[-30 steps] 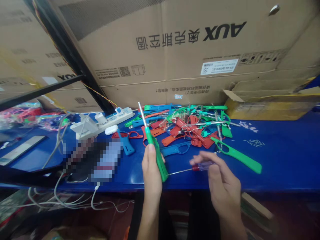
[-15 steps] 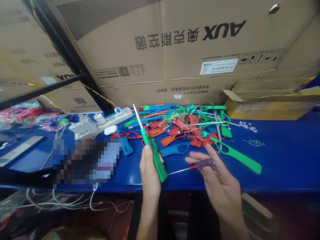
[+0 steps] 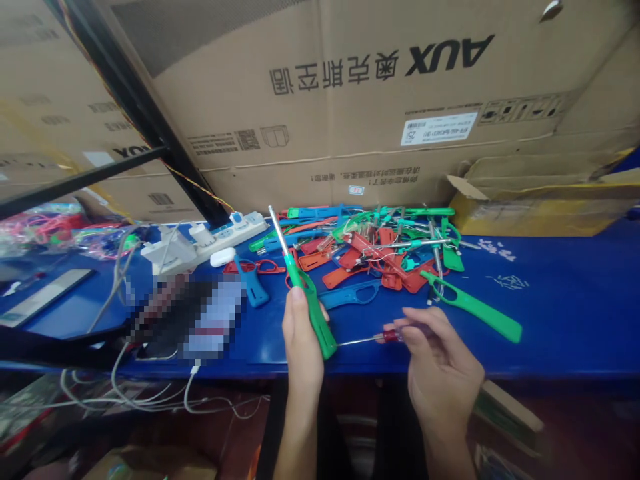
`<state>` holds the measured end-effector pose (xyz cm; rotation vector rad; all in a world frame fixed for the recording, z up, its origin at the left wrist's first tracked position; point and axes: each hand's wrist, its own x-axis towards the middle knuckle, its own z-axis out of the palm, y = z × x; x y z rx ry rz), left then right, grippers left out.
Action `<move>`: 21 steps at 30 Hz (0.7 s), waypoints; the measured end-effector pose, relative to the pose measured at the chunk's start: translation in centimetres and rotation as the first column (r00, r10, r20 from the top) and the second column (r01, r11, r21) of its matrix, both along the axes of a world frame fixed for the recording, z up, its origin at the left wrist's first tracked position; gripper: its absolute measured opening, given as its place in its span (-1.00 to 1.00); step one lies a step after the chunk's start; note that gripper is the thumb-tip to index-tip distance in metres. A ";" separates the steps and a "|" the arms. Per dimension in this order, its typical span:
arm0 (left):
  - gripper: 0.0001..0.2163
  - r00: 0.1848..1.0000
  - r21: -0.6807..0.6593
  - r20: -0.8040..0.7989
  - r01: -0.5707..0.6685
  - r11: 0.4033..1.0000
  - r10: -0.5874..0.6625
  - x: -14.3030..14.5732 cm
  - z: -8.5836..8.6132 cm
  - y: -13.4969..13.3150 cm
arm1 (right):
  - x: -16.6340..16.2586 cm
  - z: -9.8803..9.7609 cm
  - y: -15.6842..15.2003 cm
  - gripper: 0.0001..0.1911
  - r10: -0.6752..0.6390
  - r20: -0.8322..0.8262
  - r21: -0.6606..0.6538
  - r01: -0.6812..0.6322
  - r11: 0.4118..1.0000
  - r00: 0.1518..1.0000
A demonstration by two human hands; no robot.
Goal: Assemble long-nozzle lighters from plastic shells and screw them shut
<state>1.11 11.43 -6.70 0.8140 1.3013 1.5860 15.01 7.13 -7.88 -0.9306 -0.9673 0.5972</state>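
Note:
My left hand [image 3: 300, 340] is wrapped round a green plastic handle [image 3: 314, 310] with a metal rod [image 3: 278, 230] sticking up and back from it. My right hand [image 3: 440, 363] is curled round a small screwdriver [image 3: 387, 335] with a clear red handle. Its thin shaft points left and its tip meets the lower end of the green handle. Both hands hover over the front edge of the blue table [image 3: 565, 313].
A heap of red, blue and green plastic handles with metal rods [image 3: 380, 250] lies behind the hands. A loose green handle [image 3: 473, 307] lies to the right. A white power strip [image 3: 210, 241], cables and a pixelated object [image 3: 193, 317] sit left. Cardboard boxes [image 3: 380, 100] stand behind.
My right hand's fingers, spread half a second ago, have closed round the screwdriver. My left hand stays put with the green handle.

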 end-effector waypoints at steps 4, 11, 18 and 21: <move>-0.52 1.000 0.007 0.025 0.006 1.000 -0.006 0.0 0.0 0.0 | 0.2 -0.2 0.4 -0.56 0.183 -0.033 -0.090 -0.185 0.979 0.983; -0.50 1.000 0.005 0.007 0.021 1.000 -0.021 -0.1 0.0 0.0 | 0.5 -0.6 0.2 -0.66 0.107 0.015 0.003 -0.107 0.994 0.994; -0.50 1.000 0.010 0.007 0.016 1.000 -0.016 0.0 0.1 -0.1 | -0.1 -0.2 0.1 -0.61 0.183 -0.042 0.089 -0.179 0.980 0.982; -0.47 1.000 -0.020 -0.004 0.021 1.000 -0.021 0.0 0.0 -0.1 | -0.2 -0.4 0.1 -0.73 0.125 -0.059 0.106 -0.118 0.987 0.990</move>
